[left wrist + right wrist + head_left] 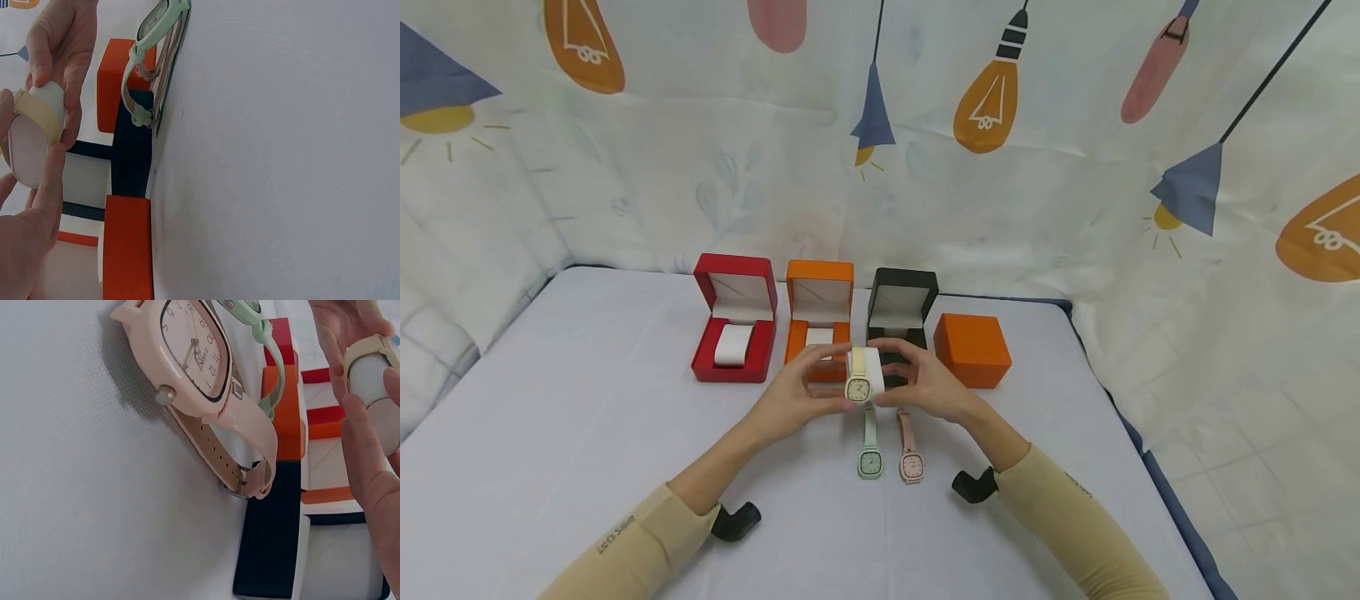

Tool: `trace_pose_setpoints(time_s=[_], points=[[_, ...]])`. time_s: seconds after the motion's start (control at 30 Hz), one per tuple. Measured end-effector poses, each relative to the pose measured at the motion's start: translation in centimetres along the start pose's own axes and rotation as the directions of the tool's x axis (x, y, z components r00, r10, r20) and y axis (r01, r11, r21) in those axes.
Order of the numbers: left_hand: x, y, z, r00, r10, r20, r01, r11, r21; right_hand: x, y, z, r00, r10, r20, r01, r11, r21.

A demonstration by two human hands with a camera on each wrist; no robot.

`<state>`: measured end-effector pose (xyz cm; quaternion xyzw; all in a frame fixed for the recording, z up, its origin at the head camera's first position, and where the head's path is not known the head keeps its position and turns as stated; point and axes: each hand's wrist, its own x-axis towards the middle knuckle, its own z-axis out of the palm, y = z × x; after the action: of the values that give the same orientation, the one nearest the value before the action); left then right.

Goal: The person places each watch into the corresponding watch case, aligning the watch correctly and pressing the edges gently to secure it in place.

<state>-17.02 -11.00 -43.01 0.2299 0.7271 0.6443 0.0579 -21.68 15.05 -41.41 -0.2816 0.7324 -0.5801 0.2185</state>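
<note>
Both hands hold a white watch cushion (pixel 874 367) with a pale yellow watch (pixel 857 389) strapped round it, raised in front of the open boxes. My left hand (pixel 797 392) grips its left side between thumb and fingers. On the other side, my right hand (pixel 928 379) pinches it the same way. In the left wrist view the yellow strap (pixel 39 115) wraps the cushion. Below the hands on the table lie a mint green watch (pixel 870 462) and a pink watch (pixel 912 467), the latter large in the right wrist view.
An open red box (pixel 702 367) with a white cushion stands at left. Beside it are an open orange box (pixel 820 268) with a white cushion and an open black box (pixel 906 279), partly hidden by my right hand. A closed orange box (pixel 973 350) stands at right on the white-covered table (pixel 587 417).
</note>
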Motion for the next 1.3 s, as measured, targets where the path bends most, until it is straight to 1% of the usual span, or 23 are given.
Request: trace_pose_setpoints(time_s=[0.17,0.3,0.53,0.7,0.83,1.1,1.3], points=[[0.0,-0.4,0.1,1.0,0.003,0.0,-0.003,0.999,-0.043,0.0,0.3,-0.2,1.0,-0.006,-0.016,0.005,0.999,-0.049],[0.0,-0.5,0.2,1.0,-0.015,-0.007,0.015,0.999,-0.03,0.1,0.4,-0.2,0.999,-0.02,-0.029,0.018,0.997,-0.076],[-0.1,-0.4,0.0,0.999,-0.05,0.004,0.05,0.999,-0.013,-0.2,0.5,0.2,0.998,-0.01,-0.063,0.007,0.999,-0.04],[-0.3,-0.5,-0.3,0.998,-0.066,0.014,0.066,0.997,-0.031,-0.2,0.6,0.5,0.999,-0.003,-0.052,0.003,1.0,-0.01],[-0.4,-0.8,-0.4,0.998,-0.065,0.023,0.066,0.997,-0.049,-0.2,0.7,0.6,0.999,-0.008,-0.049,0.008,1.0,-0.009],[-0.2,-1.0,-0.5,0.998,-0.051,0.024,0.052,0.998,-0.03,-0.3,0.8,0.7,0.998,-0.02,-0.061,0.018,0.999,-0.026],[-0.2,-0.8,-0.5,0.997,-0.077,0.017,0.078,0.997,-0.005,-0.3,0.8,0.8,0.997,-0.009,-0.083,0.008,1.0,-0.022]])
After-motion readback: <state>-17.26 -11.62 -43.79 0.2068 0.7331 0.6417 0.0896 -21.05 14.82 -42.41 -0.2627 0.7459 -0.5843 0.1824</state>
